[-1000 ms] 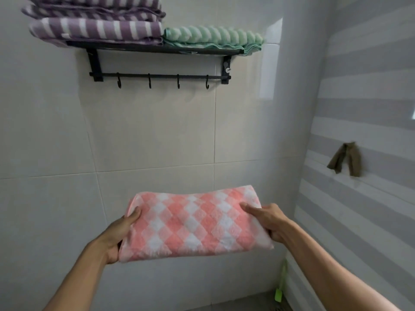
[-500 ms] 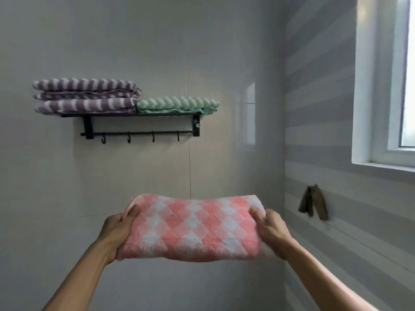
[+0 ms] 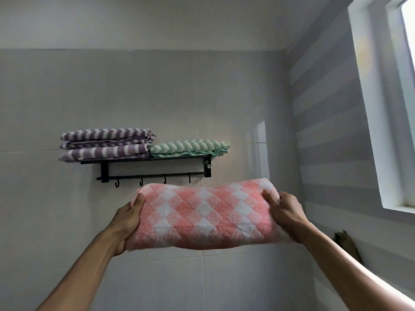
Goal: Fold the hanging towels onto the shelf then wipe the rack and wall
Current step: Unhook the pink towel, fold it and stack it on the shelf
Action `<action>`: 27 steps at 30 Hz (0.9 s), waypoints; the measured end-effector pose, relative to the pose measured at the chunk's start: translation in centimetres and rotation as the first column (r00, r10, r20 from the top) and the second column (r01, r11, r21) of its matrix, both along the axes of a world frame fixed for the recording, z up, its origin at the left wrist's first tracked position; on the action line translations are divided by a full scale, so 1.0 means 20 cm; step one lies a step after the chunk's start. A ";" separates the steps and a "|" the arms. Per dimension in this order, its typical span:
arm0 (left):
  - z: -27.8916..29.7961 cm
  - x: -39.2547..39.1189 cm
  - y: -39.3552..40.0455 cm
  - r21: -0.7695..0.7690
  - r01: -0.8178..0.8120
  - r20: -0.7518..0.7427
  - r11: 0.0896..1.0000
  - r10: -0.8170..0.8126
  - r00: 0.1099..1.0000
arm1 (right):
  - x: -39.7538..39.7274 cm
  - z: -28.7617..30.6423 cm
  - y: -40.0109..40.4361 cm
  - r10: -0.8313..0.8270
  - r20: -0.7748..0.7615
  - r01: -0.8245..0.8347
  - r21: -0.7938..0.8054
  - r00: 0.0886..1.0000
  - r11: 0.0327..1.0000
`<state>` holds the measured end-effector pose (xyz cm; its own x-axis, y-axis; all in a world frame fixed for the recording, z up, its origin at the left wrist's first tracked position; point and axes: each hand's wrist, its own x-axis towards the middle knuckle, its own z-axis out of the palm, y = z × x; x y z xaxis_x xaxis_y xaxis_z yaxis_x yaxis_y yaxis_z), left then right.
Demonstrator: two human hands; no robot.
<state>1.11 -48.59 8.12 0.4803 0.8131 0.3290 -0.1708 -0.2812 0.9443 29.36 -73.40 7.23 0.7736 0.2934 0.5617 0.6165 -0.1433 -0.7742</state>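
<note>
No legible text, label, brand, no. or sign is seen anywhere in the view. Nothing is printed on the pink check towel (image 3: 205, 217), the purple striped towels (image 3: 105, 144), the green striped towel (image 3: 189, 148) or the black rack (image 3: 155, 170); only woven patterns are shown. Wall tiles are plain too.
</note>
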 end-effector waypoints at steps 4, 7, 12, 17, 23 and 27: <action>0.15 0.06 0.15 0.046 -0.094 0.062 0.994 0.091 0.994 | 0.03 0.15 0.13 -0.020 0.030 0.019 0.047 0.999 0.999; 0.28 0.09 0.26 0.080 -0.153 0.090 0.985 0.146 0.985 | 0.04 0.26 0.23 -0.033 0.014 0.032 0.075 0.999 0.997; 0.55 0.16 0.43 0.181 -0.200 0.165 0.963 0.171 0.971 | 0.08 0.50 0.39 -0.040 -0.048 0.047 0.170 0.998 0.984; 0.80 0.27 0.58 0.253 -0.297 0.184 0.921 0.256 0.949 | 0.19 0.78 0.55 -0.051 -0.014 0.053 0.240 0.999 0.969; 1.00 0.42 0.72 0.310 -0.397 0.198 0.864 0.350 0.916 | 0.33 1.02 0.73 -0.047 0.023 0.038 0.293 0.999 0.955; 1.15 0.59 0.87 0.266 -0.388 0.253 0.883 0.324 0.912 | 0.49 1.16 0.90 -0.008 0.051 -0.010 0.335 0.999 0.942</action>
<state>12.96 -31.13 31.15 0.0774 0.7611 0.6440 -0.1764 -0.6253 0.7602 39.19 -55.46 30.42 0.7414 0.0822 0.6661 0.6562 0.1196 -0.7451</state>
